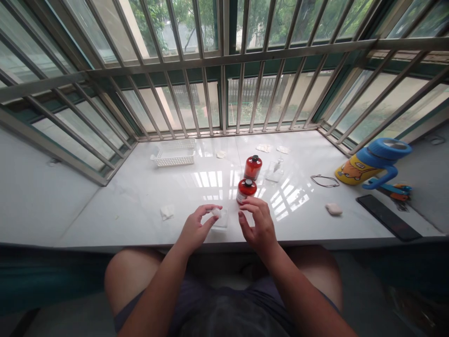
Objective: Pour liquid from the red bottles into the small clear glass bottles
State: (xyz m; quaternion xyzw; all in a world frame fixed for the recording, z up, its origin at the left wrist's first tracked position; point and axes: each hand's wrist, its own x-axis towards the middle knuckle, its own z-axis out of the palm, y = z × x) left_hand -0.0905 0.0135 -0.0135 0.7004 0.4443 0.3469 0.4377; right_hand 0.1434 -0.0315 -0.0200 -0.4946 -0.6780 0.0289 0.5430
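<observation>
left hand [195,229] pinches small white wad [215,213] over clear container [222,220]; right hand [257,223] loosely spread, empty, by red bottle [246,189].

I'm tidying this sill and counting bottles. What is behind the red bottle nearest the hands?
Directly behind the near red bottle stands a second red bottle, black-capped, with a clear glass bottle to its right. The right hand covers the near bottle's base, so what lies under it cannot be seen.

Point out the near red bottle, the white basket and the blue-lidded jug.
Near red bottle [246,189], head view, on its red shoulder.
White basket [173,160], head view, on its front wall.
Jug [355,168], head view, on its yellow body.
</observation>
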